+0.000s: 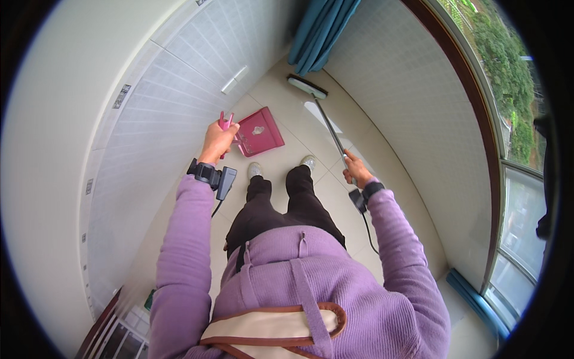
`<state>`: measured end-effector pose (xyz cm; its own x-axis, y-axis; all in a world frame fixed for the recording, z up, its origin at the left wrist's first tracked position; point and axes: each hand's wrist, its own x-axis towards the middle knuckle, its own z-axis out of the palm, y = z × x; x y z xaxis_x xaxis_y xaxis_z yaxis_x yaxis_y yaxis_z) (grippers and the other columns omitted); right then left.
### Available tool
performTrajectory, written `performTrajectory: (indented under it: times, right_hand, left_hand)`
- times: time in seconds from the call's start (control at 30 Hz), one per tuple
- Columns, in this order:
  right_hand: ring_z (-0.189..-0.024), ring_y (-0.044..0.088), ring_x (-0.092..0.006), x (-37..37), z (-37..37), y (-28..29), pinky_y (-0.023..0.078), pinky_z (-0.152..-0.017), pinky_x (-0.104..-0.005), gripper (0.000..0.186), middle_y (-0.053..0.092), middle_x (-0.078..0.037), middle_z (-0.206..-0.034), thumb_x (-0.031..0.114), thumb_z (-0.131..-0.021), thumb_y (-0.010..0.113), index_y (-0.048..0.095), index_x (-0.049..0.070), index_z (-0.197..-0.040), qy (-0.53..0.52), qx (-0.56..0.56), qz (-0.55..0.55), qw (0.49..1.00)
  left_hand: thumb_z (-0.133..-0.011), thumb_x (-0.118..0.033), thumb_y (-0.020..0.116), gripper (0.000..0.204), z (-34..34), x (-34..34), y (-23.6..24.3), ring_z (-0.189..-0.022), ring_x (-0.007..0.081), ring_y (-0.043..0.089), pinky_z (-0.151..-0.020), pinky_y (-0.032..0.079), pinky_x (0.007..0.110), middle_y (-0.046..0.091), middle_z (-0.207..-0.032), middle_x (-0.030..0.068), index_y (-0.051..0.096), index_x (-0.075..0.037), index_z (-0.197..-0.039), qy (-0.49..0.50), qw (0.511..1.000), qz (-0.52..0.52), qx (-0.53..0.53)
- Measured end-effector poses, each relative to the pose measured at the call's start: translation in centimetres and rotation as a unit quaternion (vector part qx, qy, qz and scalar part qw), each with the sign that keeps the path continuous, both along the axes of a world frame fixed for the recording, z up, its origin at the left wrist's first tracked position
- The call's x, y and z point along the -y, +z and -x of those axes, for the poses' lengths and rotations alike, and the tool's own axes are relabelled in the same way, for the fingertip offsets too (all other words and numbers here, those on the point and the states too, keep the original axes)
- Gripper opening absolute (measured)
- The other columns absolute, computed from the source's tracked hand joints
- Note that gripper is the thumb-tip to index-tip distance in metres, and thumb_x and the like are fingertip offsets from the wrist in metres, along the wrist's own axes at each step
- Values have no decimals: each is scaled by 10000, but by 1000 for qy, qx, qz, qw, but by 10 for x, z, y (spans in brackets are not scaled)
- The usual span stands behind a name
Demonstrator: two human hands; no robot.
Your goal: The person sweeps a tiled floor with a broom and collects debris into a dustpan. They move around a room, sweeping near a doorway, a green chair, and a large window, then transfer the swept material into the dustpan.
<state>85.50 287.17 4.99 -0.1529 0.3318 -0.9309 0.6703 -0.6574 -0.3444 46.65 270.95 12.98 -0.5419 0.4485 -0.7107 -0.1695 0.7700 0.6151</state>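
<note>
My left hand (218, 140) is closed around the pink handle of a dustpan (269, 128). Its pink pan hangs or rests just above the tiles ahead of my left foot; I cannot tell whether it touches the floor. A pale patch shows in the middle of the pan. On the other side, my right hand (357, 168) grips the grey pole of a broom (329, 124). The broom's white head with dark bristles lies on the floor farther ahead, close to the curtain. Both wrists carry black straps with small boxes and cables.
A teal curtain (320, 36) hangs at the far end, near the broom head. White tiled walls (173, 90) close in on the left, with another wall (412, 102) and a window (517, 227) on the right. Pale glossy tiles (323, 179) make up the floor.
</note>
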Motion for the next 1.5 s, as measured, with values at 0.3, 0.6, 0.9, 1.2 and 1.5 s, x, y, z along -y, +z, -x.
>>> performTrajectory:
  times: [0.3,0.6,0.9,1.2,1.5]
  right_hand:
    - [-451,317,-39,72,-56,21,317,-351,-169,292,339,-5,-651,280,-1018,364,435,295,-1301,-473,-183,460,729]
    - [-485,369,-69,76,-41,86,329,-405,-220,475,443,-19,-672,266,-994,436,310,219,-1449,-67,-104,100,987]
    - [-465,354,-101,16,-11,-5,333,-397,-230,556,388,-32,-667,229,-989,385,107,332,-1459,-253,-55,107,960]
    - [-434,356,-37,46,-54,32,304,-335,-162,289,373,12,-637,256,-985,457,350,68,-794,-540,-208,532,618]
    - [-507,234,-39,12,-45,94,190,-388,-155,510,257,43,-651,217,-999,429,237,270,-1468,-115,-145,261,948]
  left_hand:
    - [-826,-255,642,260,3,-10,-4,-457,129,484,-418,395,290,548,-640,29,625,-15,-925,0,1000,-22,13]
    - [-833,-255,636,269,4,-10,-3,-436,114,458,-406,367,278,532,-632,21,616,-12,-945,8,999,-26,20]
    - [-831,-250,640,258,2,4,-5,-431,101,422,-398,338,272,498,-616,8,601,-20,-943,21,999,-21,24]
    - [-831,-271,637,256,1,2,-5,-457,93,440,-411,366,264,500,-618,-12,604,-40,-937,9,999,-33,26]
    - [-859,-269,648,235,-28,150,58,-505,44,419,-415,348,208,468,-629,-44,589,-55,-936,135,990,-43,29]
